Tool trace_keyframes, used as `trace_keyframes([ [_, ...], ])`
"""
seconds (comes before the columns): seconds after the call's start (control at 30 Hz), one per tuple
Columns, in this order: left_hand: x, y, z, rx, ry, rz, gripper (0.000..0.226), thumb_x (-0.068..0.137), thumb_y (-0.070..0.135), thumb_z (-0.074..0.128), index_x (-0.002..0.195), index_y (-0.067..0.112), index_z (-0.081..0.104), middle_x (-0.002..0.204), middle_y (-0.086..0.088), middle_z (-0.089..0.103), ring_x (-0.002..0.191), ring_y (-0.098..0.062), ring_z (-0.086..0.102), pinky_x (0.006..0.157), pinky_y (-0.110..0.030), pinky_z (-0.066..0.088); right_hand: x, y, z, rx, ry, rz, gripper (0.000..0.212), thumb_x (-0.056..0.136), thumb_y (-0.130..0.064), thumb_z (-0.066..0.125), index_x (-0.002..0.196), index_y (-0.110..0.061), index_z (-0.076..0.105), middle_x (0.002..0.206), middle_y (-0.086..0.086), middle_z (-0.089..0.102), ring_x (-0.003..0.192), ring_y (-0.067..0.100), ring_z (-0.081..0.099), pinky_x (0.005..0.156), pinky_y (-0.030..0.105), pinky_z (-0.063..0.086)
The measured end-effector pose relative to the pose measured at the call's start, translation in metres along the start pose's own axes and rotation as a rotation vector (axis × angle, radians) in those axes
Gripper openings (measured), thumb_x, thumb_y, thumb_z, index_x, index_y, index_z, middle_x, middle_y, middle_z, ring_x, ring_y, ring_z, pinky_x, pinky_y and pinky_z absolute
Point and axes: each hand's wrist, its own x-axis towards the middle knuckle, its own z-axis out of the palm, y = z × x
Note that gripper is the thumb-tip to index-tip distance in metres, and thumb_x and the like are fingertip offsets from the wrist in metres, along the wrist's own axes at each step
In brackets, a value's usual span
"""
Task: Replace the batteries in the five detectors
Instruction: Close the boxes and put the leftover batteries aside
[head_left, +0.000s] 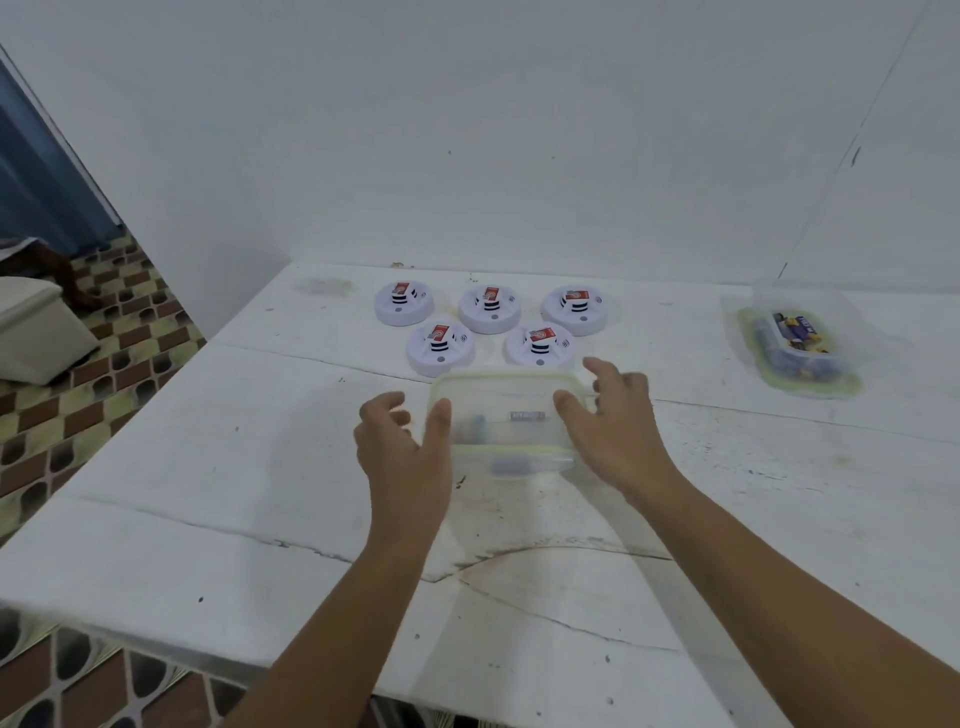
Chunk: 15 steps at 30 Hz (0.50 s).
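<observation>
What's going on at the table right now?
A person's left hand and right hand flank a clear lidded container on the white table, thumbs at its sides. Five detectors sit just beyond it. A second container, holding batteries, lies far right.

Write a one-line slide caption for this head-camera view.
Both hands, left hand and right hand, flank a clear lidded container before five white detectors on a white table.

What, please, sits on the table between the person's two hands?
In the head view, a clear plastic box with a green-edged lid sits between the left hand and right hand; its contents are too blurred to tell.
</observation>
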Motion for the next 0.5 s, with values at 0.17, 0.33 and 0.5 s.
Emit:
trace_keyframes([
  [0.17,-0.038,-0.003,0.013,-0.104,-0.053,-0.121,0.035,0.096,0.045,0.069,0.096,0.029,0.038,0.096,0.005,0.038,0.089,-0.018,0.045,0.075,-0.03,0.04,0.015,-0.021,-0.004,-0.234,-0.21,-0.202,0.053,0.106,-0.042,0.05,0.156,-0.025,0.044,0.153,-0.001,0.04,0.141,0.019,0.042,0.11,0.033,0.035],
  [0.33,-0.024,-0.009,0.01,-0.093,-0.081,-0.154,0.029,0.097,0.045,0.068,0.105,0.034,0.043,0.111,-0.004,0.046,0.097,-0.022,0.056,0.078,-0.033,0.048,0.0,-0.019,-0.014,-0.406,-0.074,-0.182,0.039,0.102,-0.059,0.045,0.096,-0.024,0.06,0.098,-0.009,0.063,0.085,0.013,0.061,0.067,0.032,0.043],
  [0.5,-0.008,-0.005,0.001,-0.041,-0.11,-0.075,0.026,0.102,0.037,0.063,0.124,0.028,0.054,0.117,0.007,0.062,0.099,-0.003,0.062,0.076,-0.025,0.049,-0.015,-0.009,-0.011,-0.213,-0.193,-0.133,0.037,0.101,-0.061,0.051,0.108,-0.027,0.066,0.097,-0.012,0.068,0.093,0.009,0.064,0.076,0.031,0.048],
])
